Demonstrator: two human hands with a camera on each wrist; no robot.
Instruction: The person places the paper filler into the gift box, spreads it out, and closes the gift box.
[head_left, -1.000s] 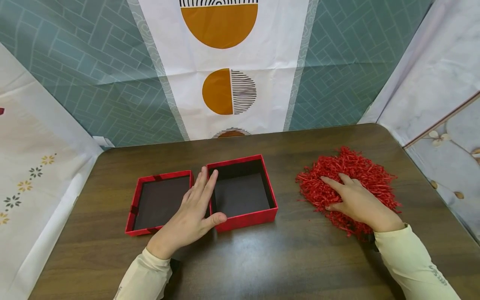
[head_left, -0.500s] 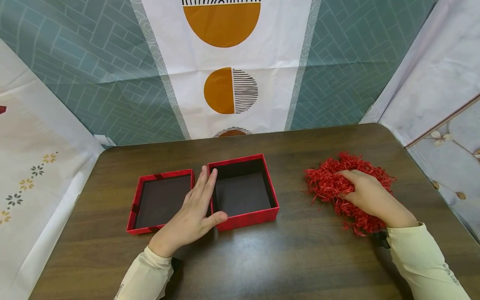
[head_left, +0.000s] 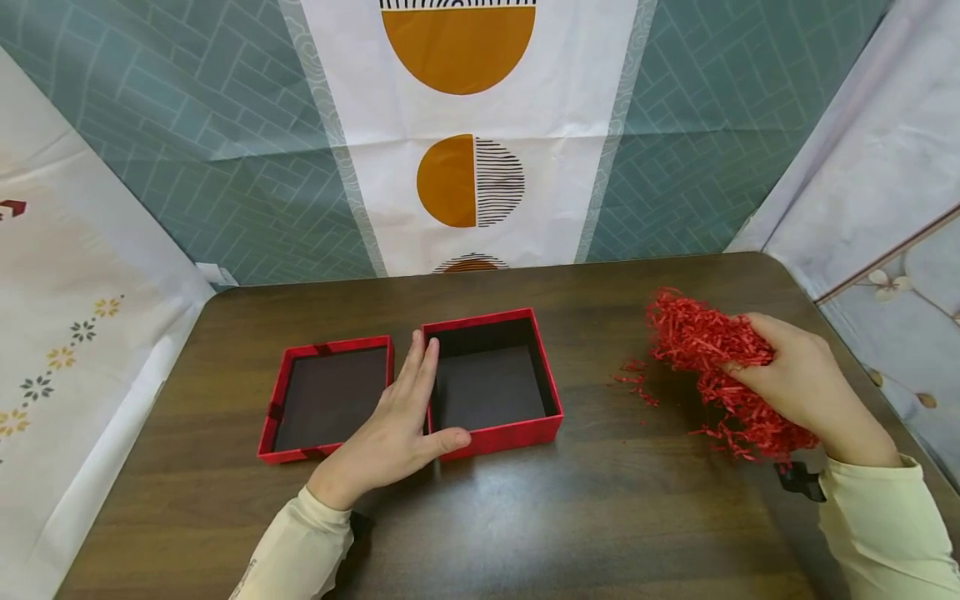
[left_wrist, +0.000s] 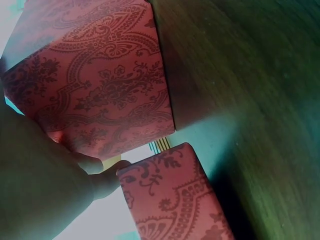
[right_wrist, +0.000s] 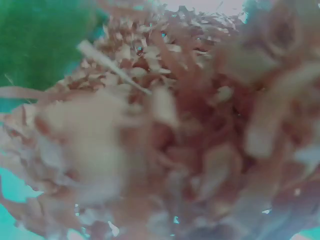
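My right hand grips a bunch of red shredded paper, thumb and fingers sunk into it. The bunch hangs off the tabletop at the right, and its strands fill the right wrist view, blurred. My left hand lies with straight fingers and thumb spread, at the left wall of a deep red box with a black inside. To its left is a shallower red box lid, inside up. In the left wrist view, fingers reach between two red patterned sides, the larger one above.
A few loose red shreds lie on the brown wooden table, between the box and my right hand. A patterned cloth hangs behind the table's far edge. Pale cloths stand along the left and right sides.
My right hand has curled its fingers into the shredded paper, lifted it and drawn it to the right, leaving a few shreds behind. My left hand stays by the box.
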